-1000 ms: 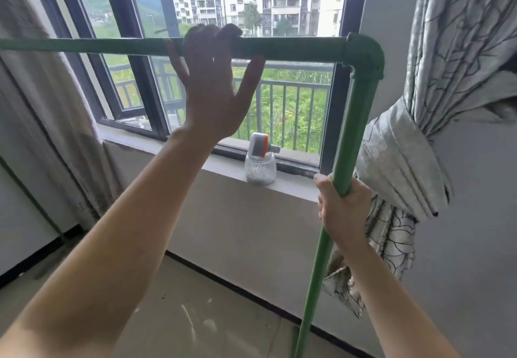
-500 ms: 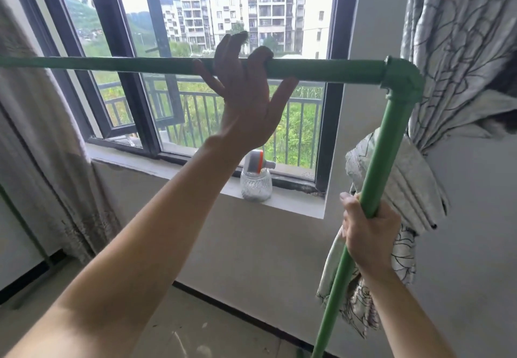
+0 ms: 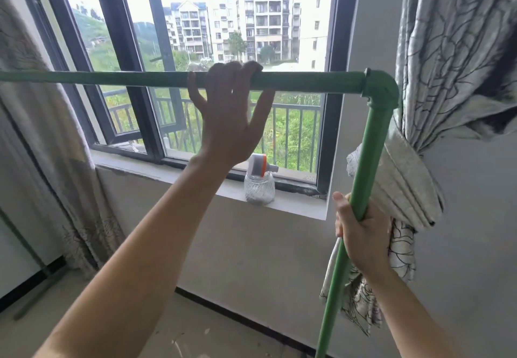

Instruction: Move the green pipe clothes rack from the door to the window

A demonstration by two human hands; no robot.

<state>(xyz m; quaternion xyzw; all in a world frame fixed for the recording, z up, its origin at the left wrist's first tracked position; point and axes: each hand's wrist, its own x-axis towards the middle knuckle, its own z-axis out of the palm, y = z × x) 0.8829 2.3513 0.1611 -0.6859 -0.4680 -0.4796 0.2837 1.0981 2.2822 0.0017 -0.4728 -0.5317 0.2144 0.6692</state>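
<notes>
The green pipe clothes rack (image 3: 307, 82) stands right in front of the window (image 3: 246, 50). Its top bar runs across the view from the left edge to an elbow joint (image 3: 380, 90) at the right, and its right upright drops from there to the bottom edge. My left hand (image 3: 229, 117) hangs over the top bar with the fingers hooked on it and the thumb spread. My right hand (image 3: 361, 231) is closed around the right upright at about sill height. The rack's feet and left end are out of view.
A glass jar with an orange-and-grey nozzle (image 3: 258, 181) stands on the window sill (image 3: 293, 204) behind the bar. A tied-back patterned curtain (image 3: 447, 78) hangs just behind the right upright. Another curtain (image 3: 36, 134) hangs at the left. The floor (image 3: 195, 335) lies below.
The rack and both hands have shifted to the right and nearer the wall, so the elbow joint now sits against the right curtain. Both grips stay as they were.
</notes>
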